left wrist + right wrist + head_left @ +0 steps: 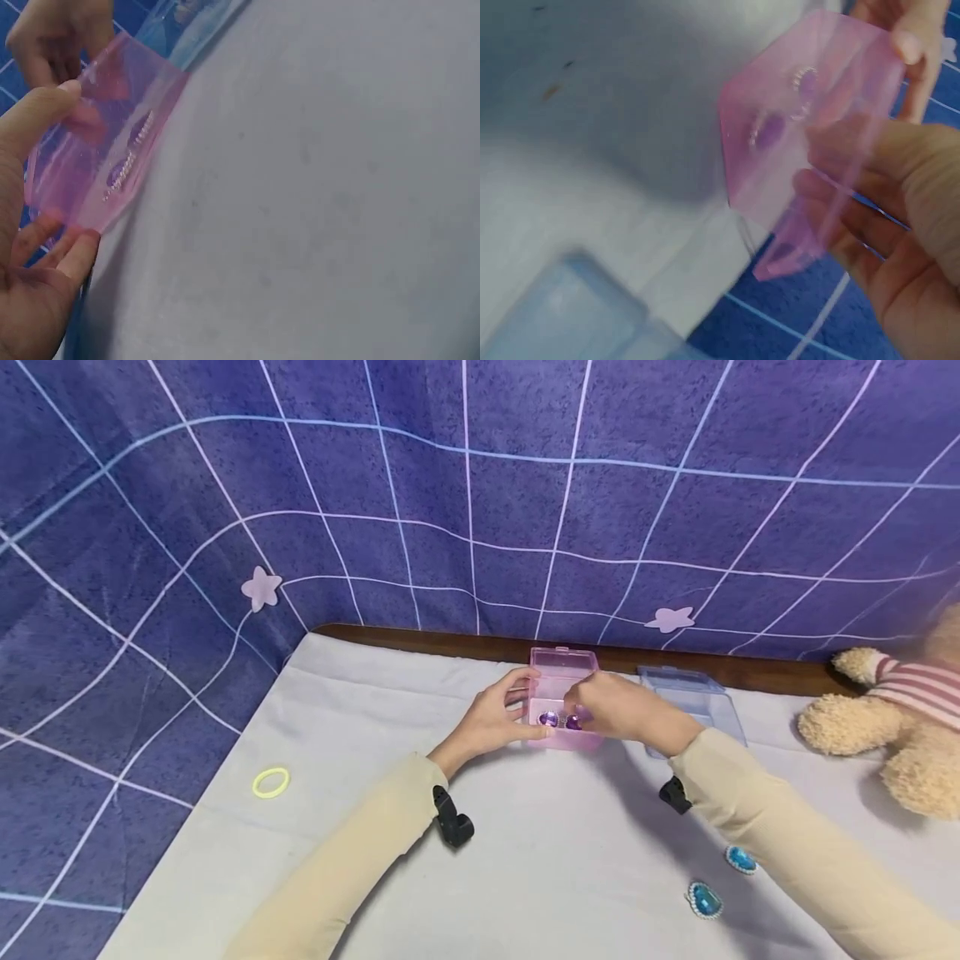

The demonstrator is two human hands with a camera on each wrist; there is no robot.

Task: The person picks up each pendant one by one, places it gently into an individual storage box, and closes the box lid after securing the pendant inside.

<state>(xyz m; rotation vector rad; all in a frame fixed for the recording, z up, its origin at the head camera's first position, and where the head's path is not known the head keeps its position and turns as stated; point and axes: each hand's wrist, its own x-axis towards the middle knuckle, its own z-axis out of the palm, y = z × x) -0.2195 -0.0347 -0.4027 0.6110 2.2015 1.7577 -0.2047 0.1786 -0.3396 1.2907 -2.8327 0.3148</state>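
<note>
A clear pink plastic box [566,742] stands near the far edge of the table with its lid raised at the back. Two purple gems [548,718] with beaded, pearl-like rims lie inside, near the front wall. My left hand [486,717] grips the box's left side, thumb at the front and fingers towards the back. Over the box's right side, my right hand [615,708] reaches in with bent fingers close to the right-hand purple gem [573,722]. In the right wrist view its thumb and fingers [877,221] stand apart, with nothing visible between them.
To the right lies a clear blue box [720,714], partly behind my right forearm. Two blue gems, one heart-shaped [705,900] and one by the sleeve [741,859], lie nearer me. A yellow ring [271,782] is at left, a teddy bear [918,735] at far right.
</note>
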